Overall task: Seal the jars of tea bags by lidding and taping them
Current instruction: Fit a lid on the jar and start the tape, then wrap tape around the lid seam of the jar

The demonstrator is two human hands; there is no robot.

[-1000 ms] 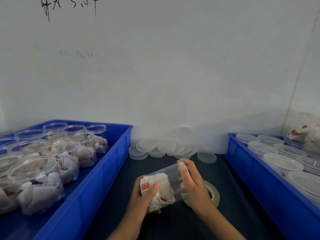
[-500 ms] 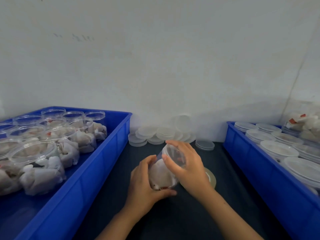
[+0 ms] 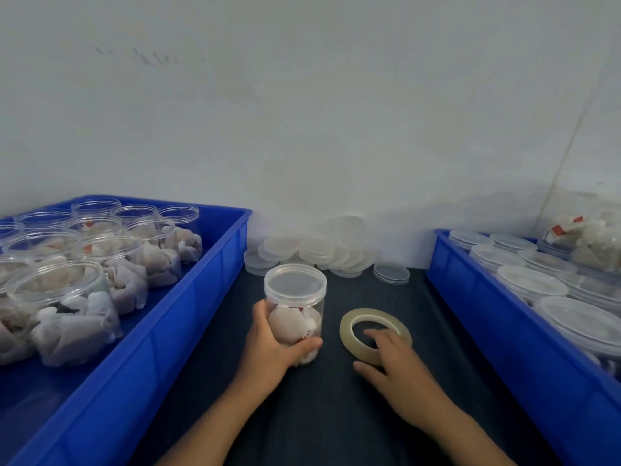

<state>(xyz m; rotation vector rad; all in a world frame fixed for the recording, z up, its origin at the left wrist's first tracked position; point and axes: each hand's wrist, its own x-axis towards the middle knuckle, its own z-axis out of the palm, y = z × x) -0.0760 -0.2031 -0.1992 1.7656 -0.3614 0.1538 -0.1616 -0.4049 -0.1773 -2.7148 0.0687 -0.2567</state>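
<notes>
One lidded jar (image 3: 295, 311) of tea bags stood upright at centre frame on the dark table (image 3: 336, 415), the left hand (image 3: 272, 351) wrapped around its lower half. Lower right of it, the right hand (image 3: 396, 368) rested on a roll of tape (image 3: 358, 322) lying flat, fingertips over its near edge, thumb spread wide; whether it gripped could not be told. Taping looked next: best to keep the jar steady, find the tape's loose end, and run the strip snugly over the lid's seam.
</notes>
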